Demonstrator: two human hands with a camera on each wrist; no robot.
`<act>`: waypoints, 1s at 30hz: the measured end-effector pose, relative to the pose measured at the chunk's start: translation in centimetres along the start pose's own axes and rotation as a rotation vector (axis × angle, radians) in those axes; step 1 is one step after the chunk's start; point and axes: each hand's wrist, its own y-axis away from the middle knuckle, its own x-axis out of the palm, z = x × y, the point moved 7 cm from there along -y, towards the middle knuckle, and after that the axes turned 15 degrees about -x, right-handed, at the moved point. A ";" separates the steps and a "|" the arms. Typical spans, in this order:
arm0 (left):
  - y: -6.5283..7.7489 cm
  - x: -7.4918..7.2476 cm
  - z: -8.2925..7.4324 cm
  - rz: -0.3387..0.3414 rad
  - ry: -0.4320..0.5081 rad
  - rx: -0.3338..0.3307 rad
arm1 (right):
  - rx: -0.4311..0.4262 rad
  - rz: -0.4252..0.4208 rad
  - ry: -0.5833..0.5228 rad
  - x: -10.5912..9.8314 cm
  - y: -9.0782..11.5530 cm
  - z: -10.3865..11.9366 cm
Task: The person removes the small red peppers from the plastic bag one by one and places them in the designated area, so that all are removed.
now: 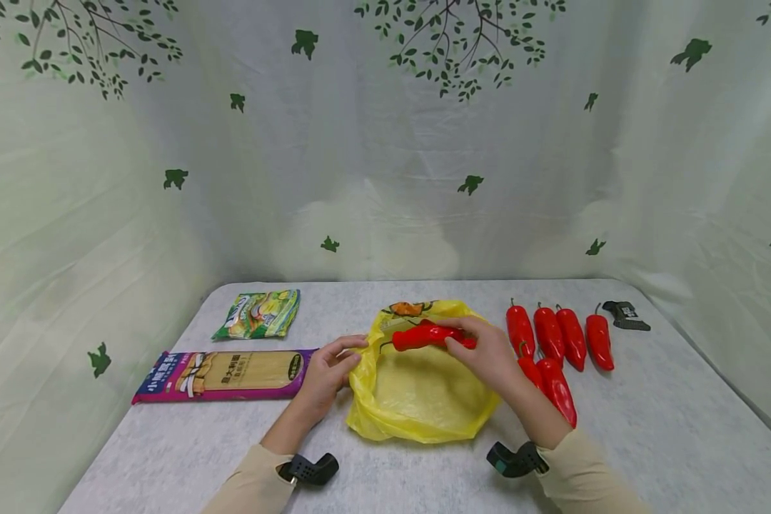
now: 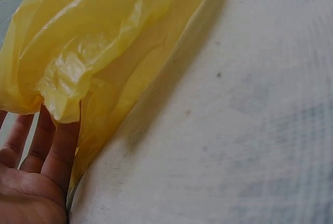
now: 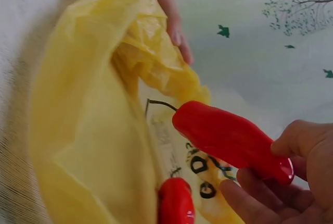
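My right hand (image 1: 478, 350) grips a red chili pepper (image 3: 229, 138) by its blunt end, over the mouth of a yellow plastic bag (image 1: 417, 428). The dark stem points left. At the rim on the bag's left side is my left hand (image 1: 328, 375), holding the film; the bag hides its fingertips in the left wrist view. A second red pepper (image 3: 176, 203) shows low in the right wrist view, beside the bag's wall. Several more red peppers (image 1: 548, 332) lie on the table to the right of the bag, two of them partly behind my right forearm.
A long pack of noodles (image 1: 231, 375) lies left of the bag, its right end close to my left hand. Behind it is a green and yellow packet (image 1: 259, 314). A small black item (image 1: 626, 315) sits at the back right. Printed curtains surround the table (image 1: 668, 428).
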 end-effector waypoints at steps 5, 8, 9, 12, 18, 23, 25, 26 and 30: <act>-0.1 0.0 0.0 0.001 -0.004 0.002 | -0.012 0.000 -0.066 -1.9 -0.3 0.2; -0.1 0.0 0.0 0.005 -0.006 0.005 | -0.034 -0.017 -0.072 -3.2 -0.5 0.3; -0.1 0.0 0.0 0.006 -0.006 0.006 | -0.044 -0.023 -0.064 -3.6 -0.5 0.4; -0.1 -0.1 0.1 0.007 -0.008 0.007 | -0.064 -0.034 -0.053 -4.6 -0.5 0.4; -0.1 -0.2 0.3 0.016 -0.013 0.017 | -0.087 -0.019 -0.055 -6.1 -0.4 0.3; -0.1 -0.2 0.1 0.022 -0.010 0.026 | -0.101 0.012 -0.105 -7.1 -0.2 -0.1; -0.1 -0.2 0.1 0.023 -0.008 0.024 | -0.108 0.021 -0.115 -7.4 -0.1 -0.2; -0.1 -0.1 0.1 0.022 -0.007 0.023 | -0.109 0.025 -0.121 -7.6 -0.1 -0.3; -0.1 -0.1 0.2 0.023 -0.009 0.022 | -0.123 0.043 -0.130 -8.2 0.1 -0.3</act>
